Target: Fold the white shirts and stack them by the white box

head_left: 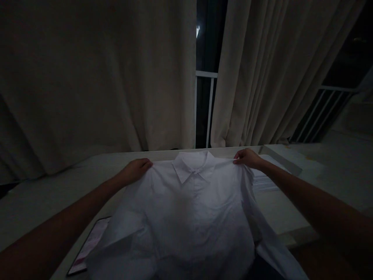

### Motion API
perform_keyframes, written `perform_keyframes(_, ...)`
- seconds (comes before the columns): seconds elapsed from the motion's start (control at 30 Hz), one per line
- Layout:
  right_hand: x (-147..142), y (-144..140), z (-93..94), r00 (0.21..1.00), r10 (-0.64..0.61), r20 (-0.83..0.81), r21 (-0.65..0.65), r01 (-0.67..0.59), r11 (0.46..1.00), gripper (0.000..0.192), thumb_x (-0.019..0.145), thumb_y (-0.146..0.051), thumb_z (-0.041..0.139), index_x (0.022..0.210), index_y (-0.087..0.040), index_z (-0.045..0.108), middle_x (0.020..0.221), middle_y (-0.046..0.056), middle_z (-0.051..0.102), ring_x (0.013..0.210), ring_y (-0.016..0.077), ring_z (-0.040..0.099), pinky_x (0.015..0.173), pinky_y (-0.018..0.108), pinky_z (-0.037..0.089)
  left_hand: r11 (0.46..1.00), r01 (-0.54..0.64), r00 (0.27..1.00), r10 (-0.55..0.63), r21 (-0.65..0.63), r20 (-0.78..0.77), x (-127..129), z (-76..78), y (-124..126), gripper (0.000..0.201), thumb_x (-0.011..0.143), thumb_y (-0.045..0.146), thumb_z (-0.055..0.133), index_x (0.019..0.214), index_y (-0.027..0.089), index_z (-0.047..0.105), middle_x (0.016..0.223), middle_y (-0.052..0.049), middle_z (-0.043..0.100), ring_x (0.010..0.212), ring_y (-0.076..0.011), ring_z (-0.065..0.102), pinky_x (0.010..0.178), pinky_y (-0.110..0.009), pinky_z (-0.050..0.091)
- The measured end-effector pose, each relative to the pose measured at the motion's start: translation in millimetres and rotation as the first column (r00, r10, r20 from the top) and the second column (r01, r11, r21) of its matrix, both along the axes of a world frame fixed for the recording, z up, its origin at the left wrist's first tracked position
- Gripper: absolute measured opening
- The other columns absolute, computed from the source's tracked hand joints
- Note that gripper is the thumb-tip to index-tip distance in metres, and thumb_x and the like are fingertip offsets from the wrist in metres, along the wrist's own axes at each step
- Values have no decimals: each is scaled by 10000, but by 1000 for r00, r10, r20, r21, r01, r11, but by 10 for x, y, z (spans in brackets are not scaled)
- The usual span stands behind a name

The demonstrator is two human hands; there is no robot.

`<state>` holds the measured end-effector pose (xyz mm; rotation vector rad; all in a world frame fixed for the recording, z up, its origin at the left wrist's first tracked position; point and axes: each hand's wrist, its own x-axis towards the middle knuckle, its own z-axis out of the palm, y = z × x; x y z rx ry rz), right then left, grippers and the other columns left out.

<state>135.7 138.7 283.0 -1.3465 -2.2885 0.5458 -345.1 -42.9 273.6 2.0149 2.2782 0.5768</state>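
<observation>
A white collared shirt (177,210) hangs spread out in front of me, its collar at the top and its front facing me. My left hand (138,170) pinches the shoulder on the left side. At the opposite shoulder, my right hand (247,158) grips the cloth between thumb and fingers. The shoulder line is stretched nearly level between both hands. Both sleeves droop at the sides, and the shirt's lower end runs out of view at the bottom.
Behind the shirt is a pale table (282,210). A stack of folded white cloth (264,182) lies on the right, beside a white box-like object (291,157). A dark-edged flat object (93,243) is partly covered at lower left. Beige curtains (157,77) hang beyond.
</observation>
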Motion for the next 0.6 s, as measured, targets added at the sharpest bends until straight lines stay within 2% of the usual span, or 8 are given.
perform_keyframes(0.1, -299, 312, -640, 964, -59, 259, 30, 53, 998, 156, 683, -255, 766, 826, -197, 748, 810, 34, 704, 761, 170, 627, 677, 246, 433, 994, -31, 999, 32, -106, 7, -62, -790, 370, 353, 862, 459, 353, 750, 227, 594, 878, -81, 694, 850, -218, 632, 802, -316, 448)
perform_keyframes(0.17, -475, 405, -1069, 941, -67, 332, -4, 72, 997, 157, 705, -197, 731, 861, -191, 748, 915, 66, 721, 853, 191, 647, 731, 256, 440, 983, -77, 997, 79, -168, 5, -63, -1297, 534, 337, 862, 441, 363, 772, 225, 605, 900, -97, 698, 862, -225, 641, 810, -330, 449)
perform_keyframes(0.23, -619, 431, -1464, 911, -81, 404, -22, 99, 995, 173, 755, -170, 665, 910, -180, 741, 977, 100, 721, 910, 214, 655, 759, 277, 445, 964, -148, 988, 151, -223, -4, -50, -1733, 634, 339, 867, 435, 365, 804, 218, 618, 918, -120, 701, 867, -241, 649, 804, -353, 453)
perform_keyframes(0.3, -722, 417, -1796, 879, -108, 465, -22, 133, 991, 218, 811, -158, 580, 974, -167, 725, 1009, 139, 713, 931, 238, 659, 765, 306, 452, 938, -228, 973, 232, -262, -18, -37, -2065, 688, 364, 879, 439, 350, 850, 207, 629, 924, -147, 700, 858, -266, 655, 777, -382, 462)
perform_keyframes(0.37, -791, 382, -2044, 852, -132, 506, -9, 158, 987, 273, 846, -152, 510, 1045, -149, 698, 1028, 175, 701, 934, 258, 658, 770, 333, 457, 914, -299, 953, 303, -275, -29, -28, -2276, 714, 393, 892, 442, 327, 928, 195, 631, 939, -166, 696, 846, -288, 657, 741, -402, 469)
perform_keyframes(0.43, -847, 334, -2199, 837, -151, 526, 15, 168, 986, 320, 862, -144, 471, 1120, -122, 659, 1049, 201, 685, 965, 278, 643, 799, 360, 452, 904, -340, 939, 343, -260, -33, -13, -2371, 733, 398, 899, 426, 323, 1007, 188, 623, 980, -173, 688, 866, -297, 654, 729, -405, 475)
perform_keyframes(0.53, -978, 270, -2273, 840, -176, 514, 90, 151, 984, 385, 868, -128, 443, 1218, -91, 599, 1157, 228, 631, 1121, 314, 557, 899, 400, 412, 921, -329, 943, 331, -207, -30, 68, -2351, 797, 356, 876, 349, 382, 1064, 178, 631, 1073, -182, 662, 987, -301, 628, 815, -412, 469)
perform_keyframes(0.6, -1128, 256, -2256, 882, -159, 443, 162, 96, 982, 406, 884, -130, 426, 1257, -108, 585, 1236, 215, 593, 1201, 317, 489, 961, 411, 372, 942, -293, 956, 294, -165, -20, 176, -2293, 899, 372, 859, 311, 408, 1122, 177, 635, 1172, -187, 631, 1106, -314, 579, 917, -438, 433)
